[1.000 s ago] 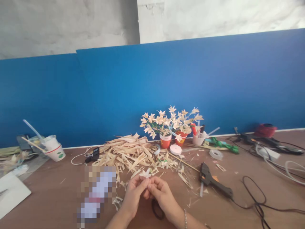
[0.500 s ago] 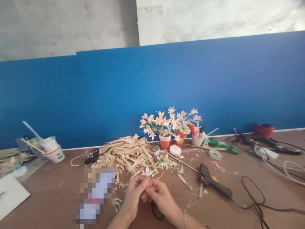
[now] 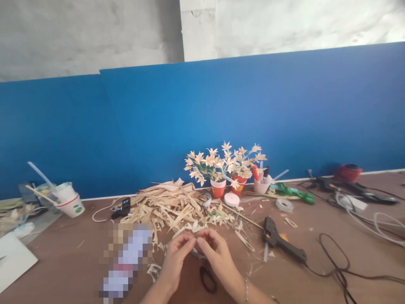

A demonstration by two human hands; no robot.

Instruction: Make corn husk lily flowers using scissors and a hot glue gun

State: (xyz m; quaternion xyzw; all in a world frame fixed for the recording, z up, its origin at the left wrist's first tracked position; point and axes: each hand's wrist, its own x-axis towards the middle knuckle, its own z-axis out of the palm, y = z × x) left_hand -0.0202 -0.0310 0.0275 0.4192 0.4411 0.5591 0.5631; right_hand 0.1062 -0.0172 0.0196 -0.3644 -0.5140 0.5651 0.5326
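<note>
My left hand (image 3: 179, 253) and my right hand (image 3: 215, 251) meet fingertip to fingertip over the front middle of the table. Each pinches with thumb and forefinger on a small pale husk flower (image 3: 195, 226), whose petals show just beyond the fingers; its lower part is hidden. Under my hands lies a pair of scissors with a black loop handle (image 3: 208, 279), partly covered by them. Beyond my fingertips spreads a heap of dry husk strips (image 3: 167, 202), with curled scraps around its near side.
Behind the heap stand husk flowers (image 3: 210, 160) in red cups (image 3: 218, 190). A white tape roll (image 3: 232, 199) sits before them. To the right lie a black glue gun (image 3: 283, 240), its cord (image 3: 338, 270) and a clear tape roll (image 3: 284, 205). A white cup (image 3: 72, 204) stands left.
My fingertips have drawn slightly apart, the right hand shifting a little upward. The petals show less clearly between the fingers, and more of the black scissor handle is visible below.
</note>
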